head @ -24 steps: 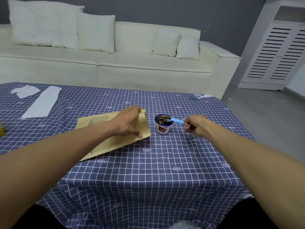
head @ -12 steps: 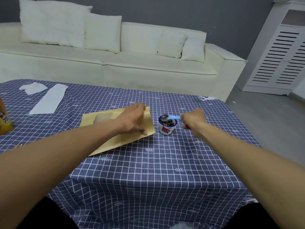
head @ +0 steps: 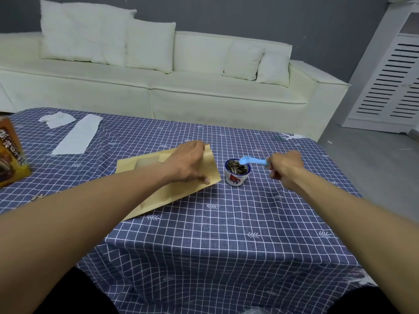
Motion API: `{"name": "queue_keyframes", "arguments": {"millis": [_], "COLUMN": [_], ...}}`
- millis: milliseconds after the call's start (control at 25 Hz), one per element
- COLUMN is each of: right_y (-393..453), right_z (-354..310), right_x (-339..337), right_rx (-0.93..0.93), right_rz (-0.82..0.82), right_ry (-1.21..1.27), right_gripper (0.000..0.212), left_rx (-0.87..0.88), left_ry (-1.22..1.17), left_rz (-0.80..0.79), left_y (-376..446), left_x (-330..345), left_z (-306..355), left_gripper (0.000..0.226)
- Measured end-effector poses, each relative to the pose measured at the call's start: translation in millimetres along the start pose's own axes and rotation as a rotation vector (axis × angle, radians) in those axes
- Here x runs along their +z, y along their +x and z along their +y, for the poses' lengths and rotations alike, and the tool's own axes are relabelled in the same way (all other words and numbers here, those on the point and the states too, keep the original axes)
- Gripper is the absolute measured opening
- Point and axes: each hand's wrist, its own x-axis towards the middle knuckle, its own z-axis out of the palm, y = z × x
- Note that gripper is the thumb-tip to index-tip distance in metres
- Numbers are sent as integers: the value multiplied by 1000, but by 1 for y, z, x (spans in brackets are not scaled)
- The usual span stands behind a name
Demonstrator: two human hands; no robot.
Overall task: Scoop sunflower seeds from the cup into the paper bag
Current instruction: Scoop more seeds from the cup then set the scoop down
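A flat tan paper bag lies on the table, which is covered with a blue cloth checked in white lines, its right end just beside a small white cup with a dark blue rim. The cup stands upright and is heaped with striped sunflower seeds. The person's left hand rests palm down on the bag's right end, fingers spread and pressing the paper flat, the thumb near the bag's near edge. The right hand is curled closed around the handle of a light blue plastic spoon, whose bowl hovers over the far right part of the cup's rim; whether it touches the seeds I cannot tell. At the far left of the table lie a long white paper strip and a crumpled white scrap, and an orange printed packet stands at the left edge. Beyond the table sits a cream sofa with pillows.
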Motion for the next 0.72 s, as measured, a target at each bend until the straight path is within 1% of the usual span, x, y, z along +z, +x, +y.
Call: {"name": "queue_keyframes", "arguments": {"millis": [160, 280, 360, 480, 600, 720], "right_y": [10, 11, 9, 1, -8, -12], "right_z": [21, 28, 31, 39, 48, 54], "right_x": [-28, -40, -45, -50, -47, -41], "right_rx": [193, 281, 295, 288, 267, 272], "right_rz": [-116, -174, -188, -193, -216, -248], "right_ry": [98, 190, 232, 226, 218, 186], "right_gripper": [17, 12, 15, 23, 35, 39], "left_rx": [-63, -156, -250, -435, -558, -668], "left_ry": [12, 8, 21, 44, 33, 20], "left_rz": [14, 21, 19, -24, -27, -10], "left_y": [5, 11, 14, 19, 24, 30], "left_x": [1, 4, 6, 11, 16, 16], "left_z": [8, 11, 11, 8, 3, 0], "left_gripper": [97, 102, 104, 110, 108, 105]}}
